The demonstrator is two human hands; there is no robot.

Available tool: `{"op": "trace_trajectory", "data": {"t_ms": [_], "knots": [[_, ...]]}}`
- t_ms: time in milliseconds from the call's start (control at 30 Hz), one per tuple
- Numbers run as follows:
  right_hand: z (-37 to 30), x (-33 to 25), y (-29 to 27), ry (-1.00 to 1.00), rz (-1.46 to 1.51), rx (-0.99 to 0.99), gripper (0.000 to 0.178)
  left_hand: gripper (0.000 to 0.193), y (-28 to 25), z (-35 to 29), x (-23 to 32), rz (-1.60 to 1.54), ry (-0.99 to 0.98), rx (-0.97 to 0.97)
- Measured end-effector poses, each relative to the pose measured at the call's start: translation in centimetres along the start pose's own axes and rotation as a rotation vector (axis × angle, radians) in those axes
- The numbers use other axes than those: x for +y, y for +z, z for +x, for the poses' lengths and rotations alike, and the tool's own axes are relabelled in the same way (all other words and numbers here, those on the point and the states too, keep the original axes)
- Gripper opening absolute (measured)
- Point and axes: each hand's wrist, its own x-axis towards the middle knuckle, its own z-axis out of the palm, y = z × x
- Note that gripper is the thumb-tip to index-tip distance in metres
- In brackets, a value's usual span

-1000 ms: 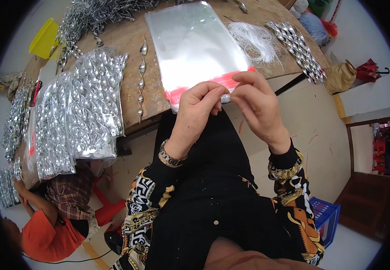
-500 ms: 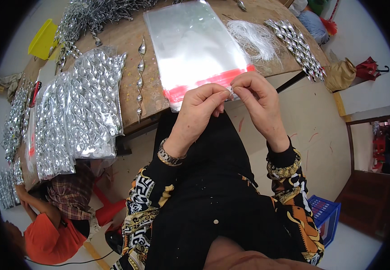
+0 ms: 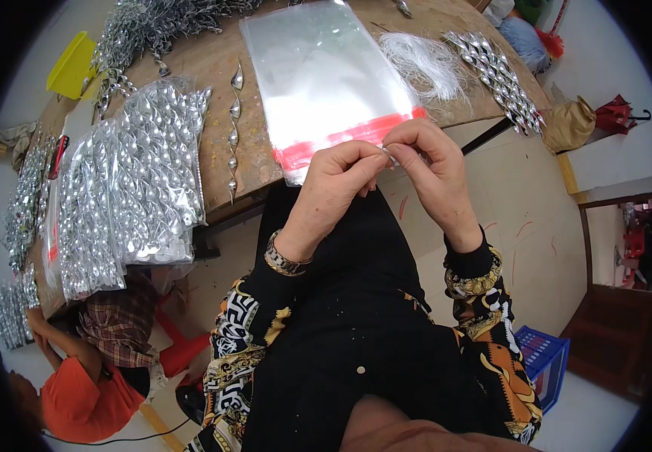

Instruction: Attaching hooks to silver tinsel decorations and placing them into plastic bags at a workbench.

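My left hand (image 3: 330, 188) and my right hand (image 3: 439, 169) meet fingertip to fingertip over the table's near edge. Both pinch between thumb and forefinger; a tiny pale bit shows there, too small to name. Just beyond them lies a stack of clear plastic bags (image 3: 315, 64) with a red band along its near end. To its left, one silver twisted strand (image 3: 234, 139) rests on the tabletop. A bundle of white string (image 3: 425, 64) sits right of the bags, and a row of silver twisted strands (image 3: 495, 83) lies farther right.
Filled bags of silver twists (image 3: 130, 173) cover the left of the wooden table (image 3: 213, 56). A silver heap (image 3: 156, 26) and a yellow basket (image 3: 72, 64) are at the far left. A person in an orange top (image 3: 89, 395) is at lower left. A blue crate (image 3: 544, 361) stands on the right.
My hands stay pinched together, with only slight shifts of the fingers. The white bit between the fingertips shows less than before.
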Motion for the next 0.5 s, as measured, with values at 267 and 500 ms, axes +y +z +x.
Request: {"op": "trace_trajectory", "data": {"t_ms": [267,500], "knots": [[-0.17,0.56,0.03,0.094,0.063,0.005,0.005,0.015,0.15,0.02,-0.08,-0.026,0.004,0.018],[-0.36,0.81,0.15,0.12,0.139,0.124,0.01,0.017,0.32,0.11,-0.2,-0.022,0.019,0.09]]}}
